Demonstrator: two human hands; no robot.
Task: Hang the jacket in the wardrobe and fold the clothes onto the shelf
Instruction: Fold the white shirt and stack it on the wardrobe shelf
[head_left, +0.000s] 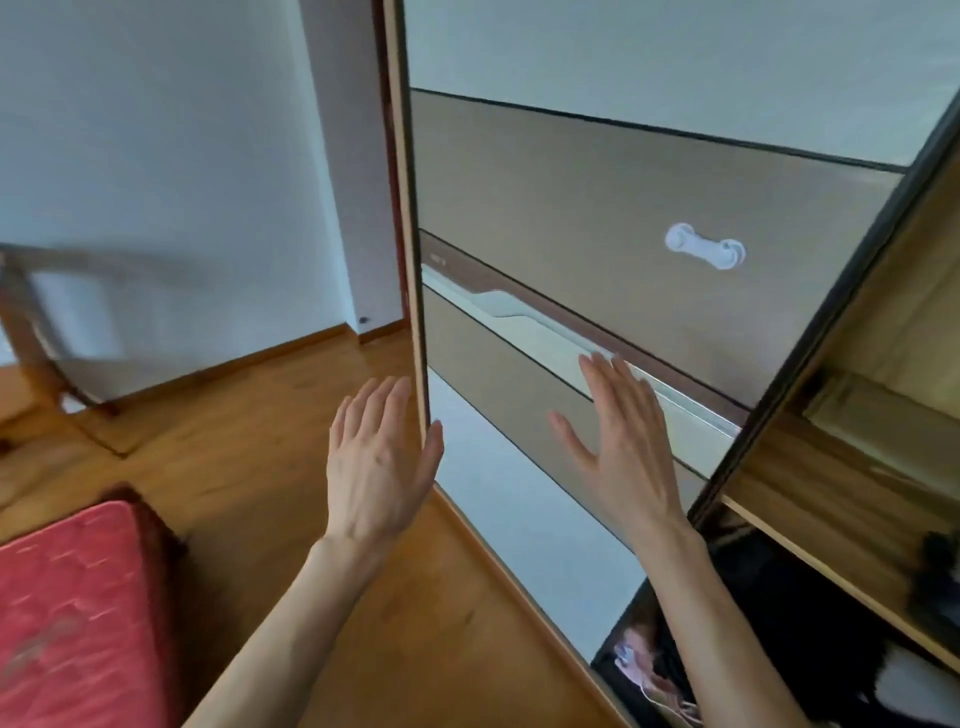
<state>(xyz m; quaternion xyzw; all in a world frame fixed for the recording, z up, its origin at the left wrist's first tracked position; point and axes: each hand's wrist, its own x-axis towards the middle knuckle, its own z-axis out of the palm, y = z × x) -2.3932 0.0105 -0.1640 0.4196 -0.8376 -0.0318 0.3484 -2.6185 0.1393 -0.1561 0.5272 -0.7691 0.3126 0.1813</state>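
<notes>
Pressing wardrobe door (649, 171): left hand (376, 462) flat at edge, right hand (621, 447) spread.

Home bedroom: sliding wardrobe (623, 208), red mattress (67, 613), parquet (249, 431).

sliding door (623, 171) across wardrobe, opening (857, 415) rightward (perhaps shelves)

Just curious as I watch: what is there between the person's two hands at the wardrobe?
In the head view, the sliding door's pale edge strip runs between the left hand and right hand.
</notes>
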